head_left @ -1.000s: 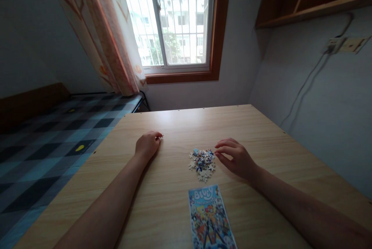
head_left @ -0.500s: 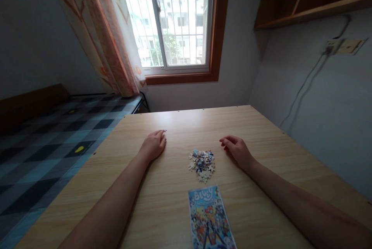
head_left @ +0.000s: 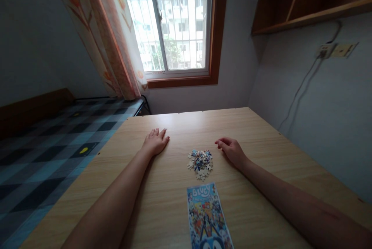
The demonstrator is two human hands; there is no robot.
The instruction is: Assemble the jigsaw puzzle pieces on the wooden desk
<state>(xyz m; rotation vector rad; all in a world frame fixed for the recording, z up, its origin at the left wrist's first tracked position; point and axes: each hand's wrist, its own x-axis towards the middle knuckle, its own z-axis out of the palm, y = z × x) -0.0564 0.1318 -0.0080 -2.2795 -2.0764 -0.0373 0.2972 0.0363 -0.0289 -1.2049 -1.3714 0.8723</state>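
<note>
A loose pile of small jigsaw puzzle pieces (head_left: pixel 200 162) lies on the wooden table, some printed side up and others pale side up. Left of the pile and farther back, my left hand (head_left: pixel 156 141) rests palm down with its fingers spread. A tiny puzzle piece (head_left: pixel 166 129) sits at one of its fingertips. Just right of the pile, my right hand (head_left: pixel 231 149) has its fingers curled and pressed together; whatever may be between them is too small to make out. Nearer me is a colourful Bluey picture sheet (head_left: pixel 207 214), cut off by the lower frame edge.
The light wood table (head_left: pixel 261 202) reaches toward a barred window (head_left: pixel 183 28). A bed with a checked cover (head_left: pixel 58 156) stands along the left. On the right wall are a wooden shelf (head_left: pixel 314 14) and a socket with a hanging cable (head_left: pixel 325 50).
My left hand's fingers have spread out flat where they were closer together. My right hand has shifted slightly left toward the pile. The whole view has tilted up a little.
</note>
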